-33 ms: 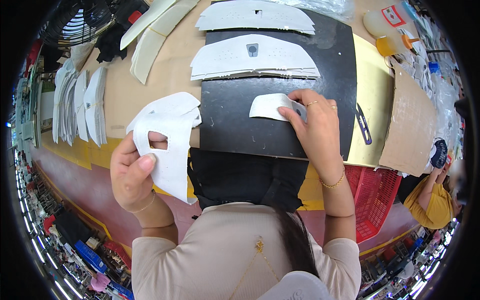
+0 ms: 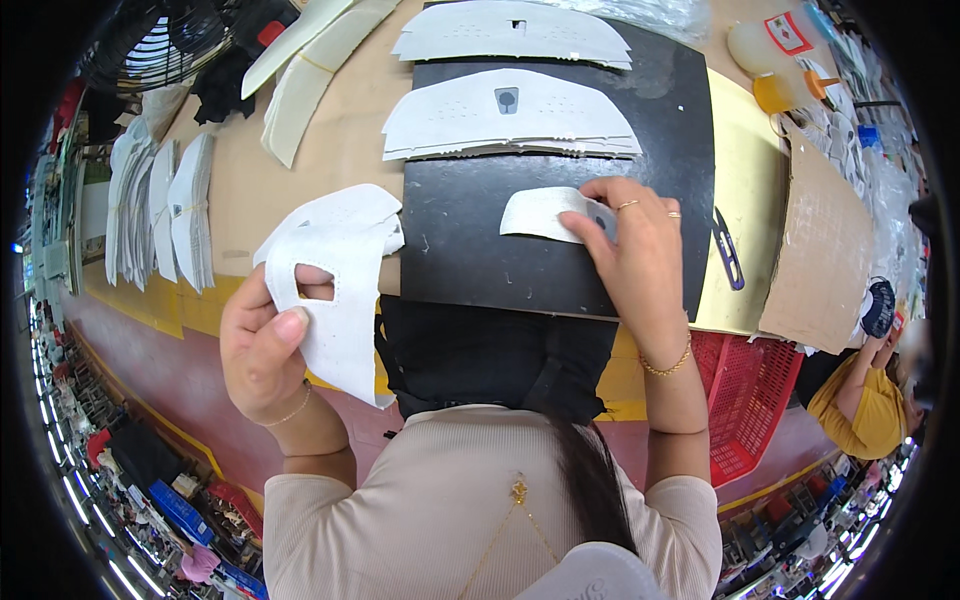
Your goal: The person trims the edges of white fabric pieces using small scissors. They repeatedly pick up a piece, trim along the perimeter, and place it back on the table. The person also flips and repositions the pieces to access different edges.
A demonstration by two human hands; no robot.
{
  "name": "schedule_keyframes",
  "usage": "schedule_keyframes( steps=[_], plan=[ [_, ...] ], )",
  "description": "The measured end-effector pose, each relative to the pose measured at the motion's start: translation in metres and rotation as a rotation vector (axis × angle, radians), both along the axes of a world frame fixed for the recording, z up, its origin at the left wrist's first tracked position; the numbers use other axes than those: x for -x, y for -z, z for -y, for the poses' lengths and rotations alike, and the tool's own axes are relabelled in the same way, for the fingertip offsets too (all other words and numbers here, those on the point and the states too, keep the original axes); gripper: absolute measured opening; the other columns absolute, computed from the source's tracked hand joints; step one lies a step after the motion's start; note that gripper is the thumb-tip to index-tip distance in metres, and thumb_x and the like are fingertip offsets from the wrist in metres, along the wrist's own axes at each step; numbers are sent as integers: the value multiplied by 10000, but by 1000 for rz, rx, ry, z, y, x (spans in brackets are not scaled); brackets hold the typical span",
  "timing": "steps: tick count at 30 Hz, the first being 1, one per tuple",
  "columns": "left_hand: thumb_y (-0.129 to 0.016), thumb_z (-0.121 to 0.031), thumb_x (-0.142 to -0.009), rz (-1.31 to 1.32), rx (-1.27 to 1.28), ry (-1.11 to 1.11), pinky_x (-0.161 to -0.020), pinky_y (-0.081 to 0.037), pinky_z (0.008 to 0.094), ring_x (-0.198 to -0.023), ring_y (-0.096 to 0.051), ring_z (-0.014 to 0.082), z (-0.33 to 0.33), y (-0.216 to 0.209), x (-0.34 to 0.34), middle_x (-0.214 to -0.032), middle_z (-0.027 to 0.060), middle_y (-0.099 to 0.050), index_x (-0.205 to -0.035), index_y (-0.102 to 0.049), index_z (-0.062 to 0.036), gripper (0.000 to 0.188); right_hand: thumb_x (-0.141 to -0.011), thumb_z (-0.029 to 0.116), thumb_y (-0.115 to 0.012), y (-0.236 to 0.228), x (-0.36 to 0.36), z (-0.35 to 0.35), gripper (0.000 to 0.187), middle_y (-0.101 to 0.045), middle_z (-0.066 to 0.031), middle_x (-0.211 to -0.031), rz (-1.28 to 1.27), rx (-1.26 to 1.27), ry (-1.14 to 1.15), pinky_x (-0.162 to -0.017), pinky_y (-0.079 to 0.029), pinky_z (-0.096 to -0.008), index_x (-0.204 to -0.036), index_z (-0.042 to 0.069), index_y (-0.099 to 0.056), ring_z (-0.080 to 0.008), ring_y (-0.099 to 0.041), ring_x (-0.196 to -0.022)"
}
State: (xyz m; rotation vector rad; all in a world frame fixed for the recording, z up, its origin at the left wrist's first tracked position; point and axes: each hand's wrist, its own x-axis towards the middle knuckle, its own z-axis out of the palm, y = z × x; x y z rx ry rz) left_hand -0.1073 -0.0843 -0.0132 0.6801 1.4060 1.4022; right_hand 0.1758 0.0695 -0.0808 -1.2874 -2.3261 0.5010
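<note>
My left hand (image 2: 262, 355) is closed on a white curved fabric panel (image 2: 345, 335), the thumb in front and fingertips showing through its stitched rectangular cutout. Behind that panel, at the left edge of the black mat (image 2: 500, 275), lie more white panels (image 2: 345, 208). My right hand (image 2: 640, 260) pinches the right end of a smaller white curved piece (image 2: 540, 213) just at the mat's surface. A bit of grey with a dark mark shows beside its fingers. Whether the smaller piece rests on the mat there, I cannot tell.
Two stacks of white panels (image 2: 510, 125) lie across the mat's far part. Thread snips (image 2: 728, 255) sit on yellow sheet (image 2: 755, 200) at right, near cardboard (image 2: 820, 240). Bottles (image 2: 785, 90) stand far right, a red basket (image 2: 750, 400) below. Bundled pieces (image 2: 190, 215) and a fan (image 2: 150, 45) are left.
My right hand and the smaller white piece have shifted very slightly to the right. Both grips look the same.
</note>
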Motion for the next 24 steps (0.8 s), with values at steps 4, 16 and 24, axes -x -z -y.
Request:
schedule_keyframes(
  steps=[4, 16, 24],
  plan=[
    [-672, -198, -792, 19, 15, -2, -742, -483, 265, -787, -602, 160, 7, -1, 6, -895, 137, -633, -1092, -608, 93, 423, -814, 229, -766, -14, -12, -7, 230, -698, -103, -840, -7, 254, 14, -805, -431, -349, -928, 40, -700, -268, -598, -765],
    [-693, -129, -793, -39, 23, 122, -780, -487, 264, -846, -614, 152, -15, 2, -13, -920, 113, -654, -1104, -623, 80, 381, -766, 296, -798, -7, -12, -3, 396, -602, -81, -1040, 184, -112, 90, -928, -316, -416, -1102, 116, -691, -255, -538, -1049],
    [-755, 52, -805, 313, 112, 277, -857, -527, 272, -1028, -613, 131, -34, -1, -85, -1119, 57, -620, -1354, -465, -31, 626, -700, 119, -777, -28, -9, 46, 392, -584, -67, -1194, -349, -270, -306, -775, -451, -357, -1084, 187, -737, -230, -577, -932]
  ],
)
